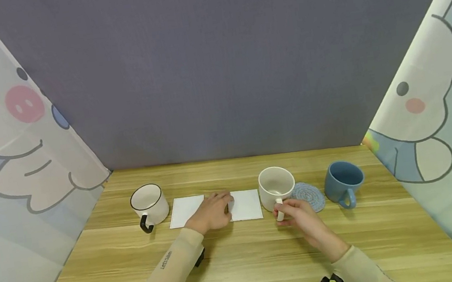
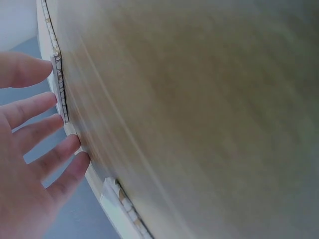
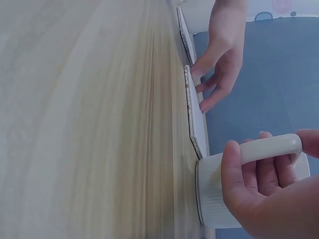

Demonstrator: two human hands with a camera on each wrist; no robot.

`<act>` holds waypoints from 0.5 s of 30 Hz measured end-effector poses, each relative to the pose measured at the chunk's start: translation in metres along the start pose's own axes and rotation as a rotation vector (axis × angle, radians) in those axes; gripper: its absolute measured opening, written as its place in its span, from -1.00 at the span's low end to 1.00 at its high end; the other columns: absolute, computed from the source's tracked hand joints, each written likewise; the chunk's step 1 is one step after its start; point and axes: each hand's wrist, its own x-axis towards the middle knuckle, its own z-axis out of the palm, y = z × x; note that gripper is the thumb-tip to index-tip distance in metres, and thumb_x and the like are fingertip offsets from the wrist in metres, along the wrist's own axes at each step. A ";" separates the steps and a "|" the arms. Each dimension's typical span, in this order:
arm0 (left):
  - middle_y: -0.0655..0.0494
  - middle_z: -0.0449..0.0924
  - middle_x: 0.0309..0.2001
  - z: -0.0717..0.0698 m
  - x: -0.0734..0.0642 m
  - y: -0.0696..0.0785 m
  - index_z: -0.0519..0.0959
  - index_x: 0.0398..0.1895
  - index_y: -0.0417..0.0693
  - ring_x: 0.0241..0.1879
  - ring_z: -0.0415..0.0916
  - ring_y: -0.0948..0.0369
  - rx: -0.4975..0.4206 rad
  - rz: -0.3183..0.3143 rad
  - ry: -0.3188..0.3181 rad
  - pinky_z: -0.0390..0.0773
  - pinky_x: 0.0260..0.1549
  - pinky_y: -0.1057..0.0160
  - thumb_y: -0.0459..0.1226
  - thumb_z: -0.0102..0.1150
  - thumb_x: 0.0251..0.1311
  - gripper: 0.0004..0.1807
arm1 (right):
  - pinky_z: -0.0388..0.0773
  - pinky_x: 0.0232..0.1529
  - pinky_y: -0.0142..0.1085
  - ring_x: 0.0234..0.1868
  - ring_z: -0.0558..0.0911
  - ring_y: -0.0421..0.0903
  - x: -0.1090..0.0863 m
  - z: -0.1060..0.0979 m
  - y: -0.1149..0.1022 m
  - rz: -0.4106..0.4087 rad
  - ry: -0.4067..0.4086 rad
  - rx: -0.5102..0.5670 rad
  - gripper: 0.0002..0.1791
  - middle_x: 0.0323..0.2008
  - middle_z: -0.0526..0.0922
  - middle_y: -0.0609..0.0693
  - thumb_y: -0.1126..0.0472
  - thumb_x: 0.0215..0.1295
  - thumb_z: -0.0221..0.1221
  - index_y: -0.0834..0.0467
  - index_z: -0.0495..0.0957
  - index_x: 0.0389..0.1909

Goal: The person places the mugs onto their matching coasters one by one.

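My sleeves [image 1: 163, 277] over bench [image 1: 253, 272] | right fingers [image 1: 291, 210] pinch plain white mug [image 1: 274, 180] by handle [image 1: 280, 211] | left fingers [image 2: 35, 108] spread at card [image 1: 246, 205] beside it

left hand [image 1: 213, 211] palm down, loosely spread, right hand [image 1: 301, 217] curled, gripping

A white, ribbed-sided mug [image 1: 275, 185] stands upright on the bench [image 1: 244, 273], its handle pinched in the right hand [image 1: 302, 222]. Just left of it, a thin white rectangular coaster [image 1: 247, 204] lies flat, the left hand [image 1: 213, 211] at its left end.
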 end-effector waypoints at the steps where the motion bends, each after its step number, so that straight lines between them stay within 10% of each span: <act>1: -0.05 0.30 0.47 0.000 0.000 0.000 0.47 0.37 -0.07 0.42 0.26 -0.15 0.002 -0.003 -0.002 0.29 0.36 -0.20 -0.19 0.19 0.32 -0.46 | 0.67 0.00 -0.02 -0.20 0.59 -0.03 0.000 0.000 0.000 -0.001 0.001 -0.001 -0.72 -0.25 0.61 0.14 0.21 0.43 0.21 0.42 0.56 -0.27; 15: 0.01 0.27 0.50 0.002 0.001 -0.002 0.47 0.37 0.02 0.45 0.21 -0.13 -0.023 -0.033 -0.017 0.18 0.38 -0.31 -0.17 0.19 0.35 -0.48 | 0.69 -0.13 -0.16 -0.29 0.57 -0.07 0.000 0.009 -0.002 -0.017 0.070 0.022 -0.77 -0.34 0.60 0.09 0.27 0.46 0.18 0.38 0.54 -0.32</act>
